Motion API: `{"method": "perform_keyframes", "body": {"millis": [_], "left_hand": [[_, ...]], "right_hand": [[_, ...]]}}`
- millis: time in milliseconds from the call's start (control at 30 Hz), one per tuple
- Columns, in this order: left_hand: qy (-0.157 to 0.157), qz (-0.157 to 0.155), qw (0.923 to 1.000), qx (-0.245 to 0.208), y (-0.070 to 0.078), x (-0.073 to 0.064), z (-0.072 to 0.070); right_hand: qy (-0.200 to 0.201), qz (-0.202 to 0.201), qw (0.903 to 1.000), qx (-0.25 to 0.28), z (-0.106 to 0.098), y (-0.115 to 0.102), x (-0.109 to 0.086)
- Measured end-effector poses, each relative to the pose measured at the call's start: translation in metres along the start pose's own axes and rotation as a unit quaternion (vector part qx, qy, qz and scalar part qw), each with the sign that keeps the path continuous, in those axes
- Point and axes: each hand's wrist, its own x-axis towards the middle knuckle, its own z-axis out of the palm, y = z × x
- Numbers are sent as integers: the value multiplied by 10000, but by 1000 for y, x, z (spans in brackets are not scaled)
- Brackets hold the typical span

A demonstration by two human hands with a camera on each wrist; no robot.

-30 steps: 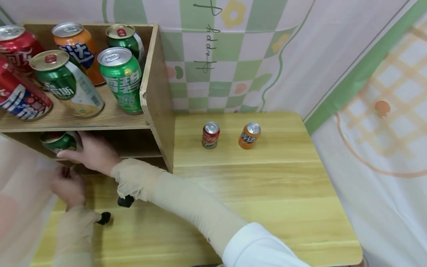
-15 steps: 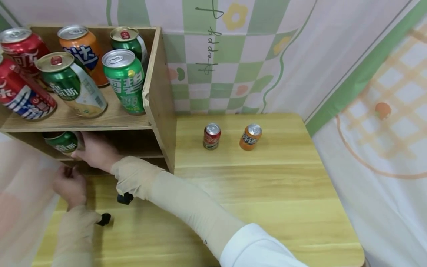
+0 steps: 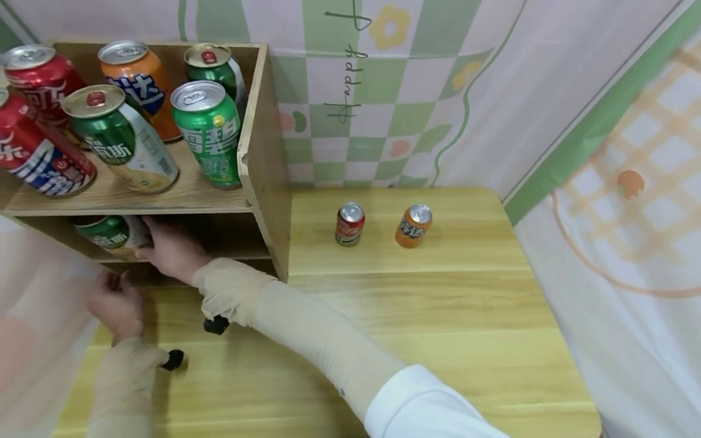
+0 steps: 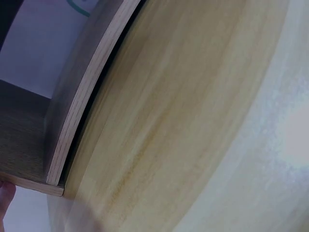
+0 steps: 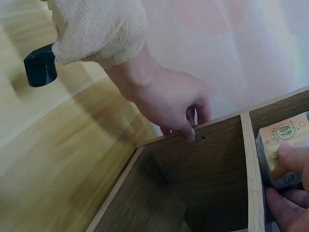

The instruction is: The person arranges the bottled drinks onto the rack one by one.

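Inside the lower compartment of a wooden shelf (image 3: 272, 170), my right hand (image 3: 174, 248) grips a green, white and beige drink can (image 3: 112, 234) by its right side. The right wrist view shows the thumb on the can's beige lower part (image 5: 285, 135) and fingers beneath it, beside a wooden divider. My left hand (image 3: 117, 304) is at the shelf's lower left; in the right wrist view its thumb and fingers pinch the edge of the shelf's side panel (image 5: 207, 159). Only a fingertip of it shows in the left wrist view.
Several cans stand on the shelf's upper level, including a red can (image 3: 46, 149), an orange can (image 3: 143, 88) and a green can (image 3: 208, 134). A small red can (image 3: 350, 225) and a small orange can (image 3: 413, 226) stand on the wooden table (image 3: 411, 340), right of the shelf.
The green can in my right hand has tipped so its label faces more forward, its top now under the upper board. My right hand has shifted slightly right. The left hand stays at the panel.
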Motion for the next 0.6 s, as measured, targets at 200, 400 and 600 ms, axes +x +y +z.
{"method": "perform_keyframes", "body": {"millis": [200, 400, 600], "left_hand": [[-90, 96, 9999, -34, -1, -1, 0], [50, 79, 10000, -17, -3, -4, -2], [-69, 51, 9999, -108, -2, -3, -1]], "right_hand": [[95, 50, 9998, -157, 2, -2, 3], [57, -155, 9980, -614, 7, -3, 1], [-184, -143, 9988, -437, 5, 3, 2]]}}
